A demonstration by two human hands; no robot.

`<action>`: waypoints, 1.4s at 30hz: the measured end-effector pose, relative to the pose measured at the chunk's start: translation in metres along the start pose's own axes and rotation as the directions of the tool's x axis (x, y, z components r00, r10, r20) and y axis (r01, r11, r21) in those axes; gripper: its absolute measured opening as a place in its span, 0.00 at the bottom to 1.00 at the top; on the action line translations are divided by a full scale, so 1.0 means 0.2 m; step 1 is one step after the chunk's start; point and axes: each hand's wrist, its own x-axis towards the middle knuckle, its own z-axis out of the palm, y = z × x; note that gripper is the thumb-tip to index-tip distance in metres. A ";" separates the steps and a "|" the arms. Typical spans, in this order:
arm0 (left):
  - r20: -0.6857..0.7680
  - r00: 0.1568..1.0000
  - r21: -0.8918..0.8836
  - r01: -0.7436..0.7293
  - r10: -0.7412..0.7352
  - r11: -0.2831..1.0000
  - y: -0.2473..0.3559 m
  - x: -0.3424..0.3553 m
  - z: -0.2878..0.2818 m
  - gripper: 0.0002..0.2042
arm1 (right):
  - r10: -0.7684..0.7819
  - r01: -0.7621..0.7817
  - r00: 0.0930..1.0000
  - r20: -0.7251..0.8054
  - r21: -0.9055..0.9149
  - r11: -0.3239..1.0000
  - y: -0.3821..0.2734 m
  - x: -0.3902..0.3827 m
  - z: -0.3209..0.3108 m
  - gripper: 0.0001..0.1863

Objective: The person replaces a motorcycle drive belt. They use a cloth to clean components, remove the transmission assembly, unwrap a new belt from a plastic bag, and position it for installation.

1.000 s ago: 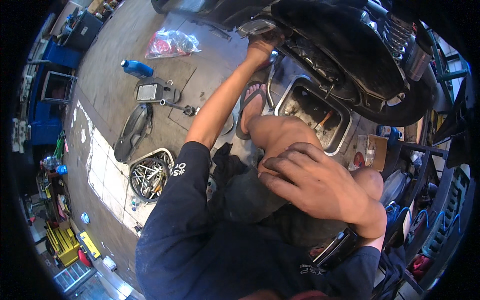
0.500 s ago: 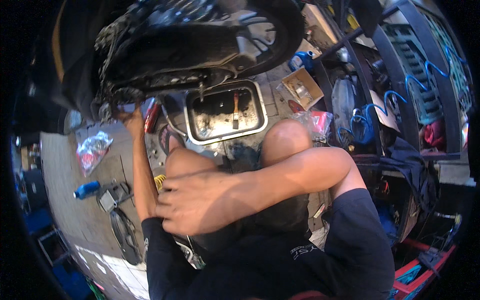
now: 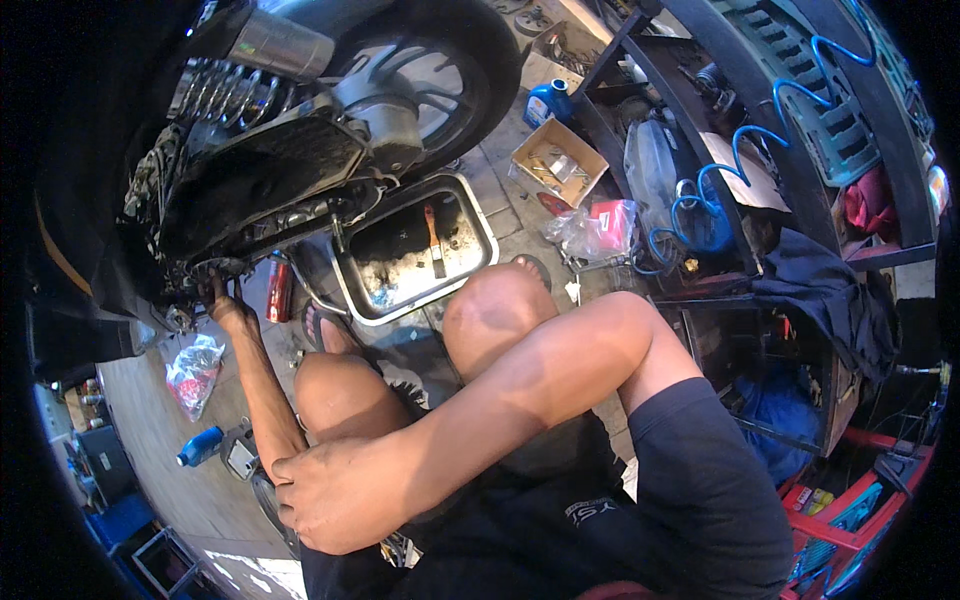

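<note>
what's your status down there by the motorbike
Left hand at motorbike, grip unclear. Right hand by left forearm. Tray beside motorbike, brush inside.

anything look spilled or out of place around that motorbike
Nothing looks plainly damaged. The shallow tray by the motorbike stands out: dark grime blotches its bottom, and a brush lies in the mess. Whether that is fresh fluid or old dirt, I can't tell.

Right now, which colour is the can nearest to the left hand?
The can is mainly red, best seen in the head view.
</note>
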 end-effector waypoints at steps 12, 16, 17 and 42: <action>0.031 0.938 0.603 -0.292 0.345 0.742 0.00 -0.01 0.09 0.32 | -0.027 0.031 0.996 -0.081 0.049 0.998 -0.01 -0.01 0.05 0.14; 0.077 0.935 0.392 -0.347 0.346 0.852 -0.08 0.06 0.04 0.31 | 0.015 -0.012 0.985 -0.169 0.020 1.000 -0.02 -0.01 0.11 0.14; 0.036 0.957 0.333 -0.284 0.289 0.899 -0.04 0.13 -0.04 0.28 | -0.018 0.024 0.988 -0.152 0.041 0.999 -0.04 0.01 0.11 0.14; -0.001 1.000 0.101 0.022 -0.022 0.995 -0.03 0.03 -0.13 0.30 | -0.042 -0.003 0.966 0.253 0.174 0.985 -0.15 -0.11 -0.15 0.15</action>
